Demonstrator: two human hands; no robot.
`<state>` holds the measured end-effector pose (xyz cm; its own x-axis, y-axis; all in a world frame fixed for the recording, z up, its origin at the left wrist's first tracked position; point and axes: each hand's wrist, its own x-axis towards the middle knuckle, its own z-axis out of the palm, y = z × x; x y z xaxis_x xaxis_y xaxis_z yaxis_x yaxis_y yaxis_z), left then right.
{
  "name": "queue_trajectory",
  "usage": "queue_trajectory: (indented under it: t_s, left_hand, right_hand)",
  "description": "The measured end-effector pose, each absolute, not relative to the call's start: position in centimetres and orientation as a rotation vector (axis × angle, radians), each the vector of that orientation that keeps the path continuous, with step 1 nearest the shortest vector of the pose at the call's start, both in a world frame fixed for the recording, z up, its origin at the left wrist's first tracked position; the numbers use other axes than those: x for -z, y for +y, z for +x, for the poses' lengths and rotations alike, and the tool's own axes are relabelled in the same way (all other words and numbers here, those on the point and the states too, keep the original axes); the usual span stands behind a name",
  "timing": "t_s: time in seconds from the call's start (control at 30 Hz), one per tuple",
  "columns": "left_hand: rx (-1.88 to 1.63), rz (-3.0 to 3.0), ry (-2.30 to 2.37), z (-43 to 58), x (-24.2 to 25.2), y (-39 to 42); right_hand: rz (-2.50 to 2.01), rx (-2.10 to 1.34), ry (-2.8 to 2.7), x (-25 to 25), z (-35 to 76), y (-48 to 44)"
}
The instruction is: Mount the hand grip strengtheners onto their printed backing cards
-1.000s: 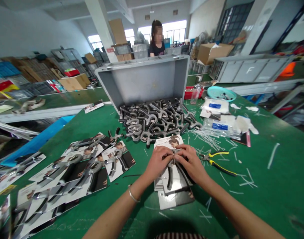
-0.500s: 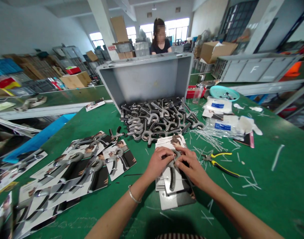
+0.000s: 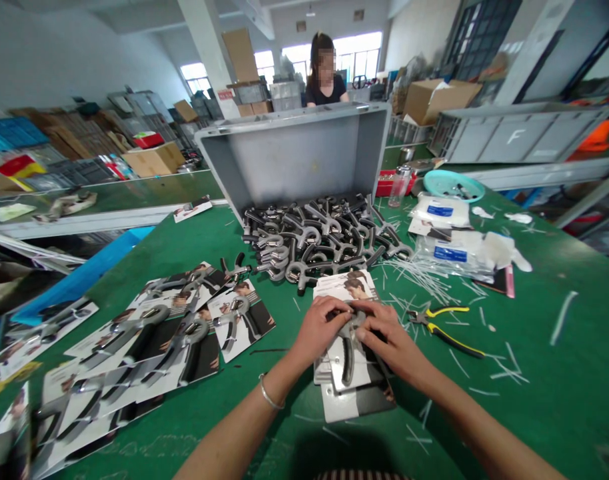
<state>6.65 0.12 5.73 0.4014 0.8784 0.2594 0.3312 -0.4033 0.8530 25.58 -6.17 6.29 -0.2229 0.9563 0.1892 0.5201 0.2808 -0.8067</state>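
A grey and black hand grip strengthener [image 3: 348, 360] lies on the top printed card [image 3: 336, 373] of a stack in front of me. My left hand [image 3: 325, 328] is closed, thumb and fingers pinched at the strengthener's spring end. From the other side my right hand [image 3: 387, 337] curls its fingers over the same end, close to the left fingertips. The fingers hide most of the ring, and any tie between them cannot be made out. Beyond the stack lies a heap of loose hand grips [image 3: 329, 233], spilling from a tipped grey crate [image 3: 294, 157].
Carded hand grips [image 3: 134, 340] overlap at the left. Yellow-handled cutting pliers [image 3: 447, 327] and scattered white plastic ties [image 3: 424, 280] lie right, near plastic bags [image 3: 444, 253] and a turquoise tray [image 3: 454, 183]. A co-worker [image 3: 326, 87] is behind the crate.
My fingers have shifted slightly over the strengthener's spring end, and the right hand now covers more of it. The card stack stays in place; the view has moved a little.
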Motion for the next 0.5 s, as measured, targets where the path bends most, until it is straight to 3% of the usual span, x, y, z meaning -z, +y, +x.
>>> queue_trajectory:
  t_s: [0.27, 0.43, 0.5]
  left_hand:
    - [-0.785, 2.134, 0.933, 6.2, -7.6, 1.8]
    - [-1.202, 1.945, 1.013, 6.1, -14.1, 3.1]
    - [-1.214, 1.943, 0.956, 6.3, -16.2, 2.4]
  right_hand:
    - [-1.393, -0.797, -1.701, -6.1, 27.6, -7.4]
    - [-1.43, -0.688, -1.588, -8.3, 26.6, -6.0]
    - [-1.375, -0.582, -1.615, -9.9, 26.1, -5.4]
